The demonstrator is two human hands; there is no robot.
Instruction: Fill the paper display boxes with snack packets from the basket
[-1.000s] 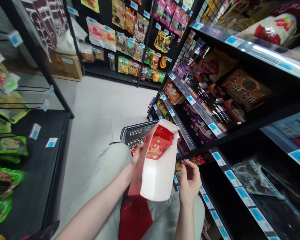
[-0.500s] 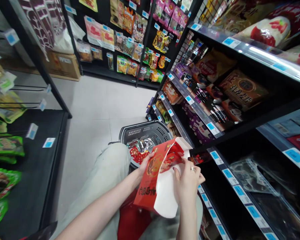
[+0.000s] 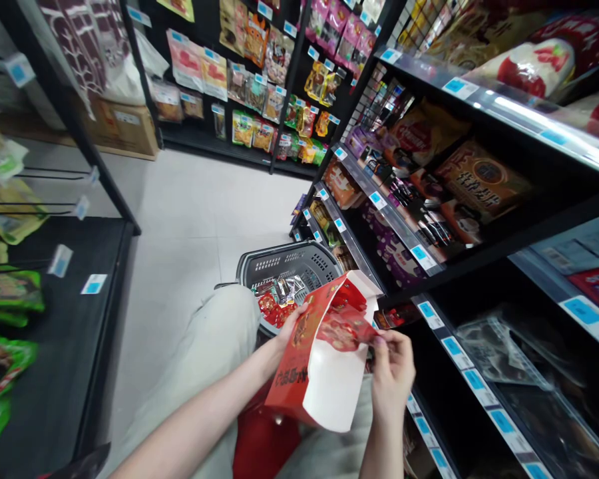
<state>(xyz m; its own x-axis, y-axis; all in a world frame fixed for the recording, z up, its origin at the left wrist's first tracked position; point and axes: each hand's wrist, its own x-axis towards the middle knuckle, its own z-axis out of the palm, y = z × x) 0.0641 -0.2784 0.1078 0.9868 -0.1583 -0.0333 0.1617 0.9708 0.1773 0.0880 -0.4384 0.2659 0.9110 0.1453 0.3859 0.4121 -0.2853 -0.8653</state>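
Note:
A red cardboard box point(image 3: 299, 346), its long white flap folded open, is tilted above my lap. My left hand point(image 3: 290, 327) grips the box along its far left side, with part of the fingers hidden behind it. Between the thumb and fingers of my right hand point(image 3: 393, 362) is the edge of a red snack packet point(image 3: 344, 329), which lies partly across the box opening. More red packets point(image 3: 348, 298) show inside the box. Just beyond the box, a grey shopping basket point(image 3: 289, 256) holds several red and silver packets point(image 3: 277, 303).
Shelves point(image 3: 404, 213) with bagged goods and blue price tags rise close on my right. A black rack point(image 3: 54, 319) with green snack bags stands at left. Hanging snacks point(image 3: 249, 86) fill the back wall, beside a cardboard carton point(image 3: 124, 126). Pale tiled floor point(image 3: 190, 213) lies between.
My right hand has come out of the box opening and moved right and slightly down, pulling a red packet partly out. My left hand keeps its hold on the box.

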